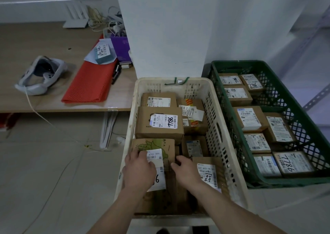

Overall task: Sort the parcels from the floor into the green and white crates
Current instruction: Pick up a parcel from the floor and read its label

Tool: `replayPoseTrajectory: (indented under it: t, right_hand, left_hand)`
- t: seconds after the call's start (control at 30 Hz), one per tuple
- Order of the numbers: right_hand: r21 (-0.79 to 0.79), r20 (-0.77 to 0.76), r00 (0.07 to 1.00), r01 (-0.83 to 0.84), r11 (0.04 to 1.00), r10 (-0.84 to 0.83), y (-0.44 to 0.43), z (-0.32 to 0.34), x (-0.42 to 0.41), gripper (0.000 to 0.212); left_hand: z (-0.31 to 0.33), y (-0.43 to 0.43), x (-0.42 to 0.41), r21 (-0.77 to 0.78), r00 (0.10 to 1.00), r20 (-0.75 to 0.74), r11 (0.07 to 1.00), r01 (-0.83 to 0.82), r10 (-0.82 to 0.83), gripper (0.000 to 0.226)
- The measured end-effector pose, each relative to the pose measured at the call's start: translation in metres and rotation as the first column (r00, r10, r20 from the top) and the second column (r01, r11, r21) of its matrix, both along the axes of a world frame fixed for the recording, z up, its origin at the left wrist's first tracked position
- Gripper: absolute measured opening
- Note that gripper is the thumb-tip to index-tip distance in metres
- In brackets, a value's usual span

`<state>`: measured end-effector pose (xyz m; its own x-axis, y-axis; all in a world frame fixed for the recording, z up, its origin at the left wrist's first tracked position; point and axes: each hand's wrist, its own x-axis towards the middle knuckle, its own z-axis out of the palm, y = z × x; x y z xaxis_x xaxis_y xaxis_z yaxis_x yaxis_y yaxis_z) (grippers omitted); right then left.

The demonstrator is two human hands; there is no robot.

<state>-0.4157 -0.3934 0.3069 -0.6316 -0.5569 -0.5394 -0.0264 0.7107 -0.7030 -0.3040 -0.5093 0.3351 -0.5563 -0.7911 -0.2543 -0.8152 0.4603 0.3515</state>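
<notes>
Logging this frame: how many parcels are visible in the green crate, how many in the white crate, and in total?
Green crate parcels: 8
White crate parcels: at least 6, counting the dinosaur-print parcel held by left hand and right hand
Total: at least 14

Dim, soft indoor light; wide-angle edges bend.

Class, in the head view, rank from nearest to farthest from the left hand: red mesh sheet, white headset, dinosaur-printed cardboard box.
1. Dinosaur-printed cardboard box, under the left hand.
2. Red mesh sheet, on the table's near edge.
3. White headset, farther left on the table.
</notes>
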Motion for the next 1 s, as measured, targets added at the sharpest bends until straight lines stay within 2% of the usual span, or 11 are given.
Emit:
replayPoseTrajectory:
  t: [0.3,0.47,0.57,0.67,0.77,0.9,1.0]
  right_hand:
    - [0.017,0.025,0.999,0.044,0.999,-0.044,-0.004,0.0,-0.007,0.051]
    - [0.051,0.067,0.995,0.072,0.996,-0.075,-0.004,0.001,-0.005,0.048]
    - [0.045,0.04,0.991,0.125,0.991,-0.127,-0.003,0.003,0.0,0.028]
    - [0.021,-0.046,0.983,0.177,0.984,-0.176,-0.001,0.014,-0.004,0.031]
    - [-0.056,-0.057,0.968,0.242,0.969,-0.245,0.001,0.035,-0.02,0.035]
    - [-0.095,-0.083,0.946,0.305,0.948,-0.313,0.005,0.062,-0.061,0.035]
    - [-0.134,-0.122,0.914,0.372,0.919,-0.388,0.007,0.076,-0.099,0.029]
  left_hand:
    - [-0.009,-0.004,-0.002,0.01,0.998,-0.067,1.0,0.009,-0.009,0.045]
    - [-0.009,-0.003,-0.001,0.075,0.988,-0.143,0.996,-0.055,0.065,0.038]
    - [-0.003,-0.006,-0.003,0.182,0.966,-0.169,0.97,-0.164,0.195,0.028]
    - [0.01,-0.009,-0.007,0.245,0.931,-0.278,0.955,-0.17,0.237,0.024]
    - [0.039,-0.012,-0.015,0.345,0.86,-0.405,0.923,-0.171,0.31,0.023]
    - [0.078,-0.012,-0.043,0.586,0.761,-0.504,0.809,-0.047,0.409,0.022]
    - [0.092,-0.008,-0.078,0.648,0.739,-0.541,0.759,0.062,0.402,0.026]
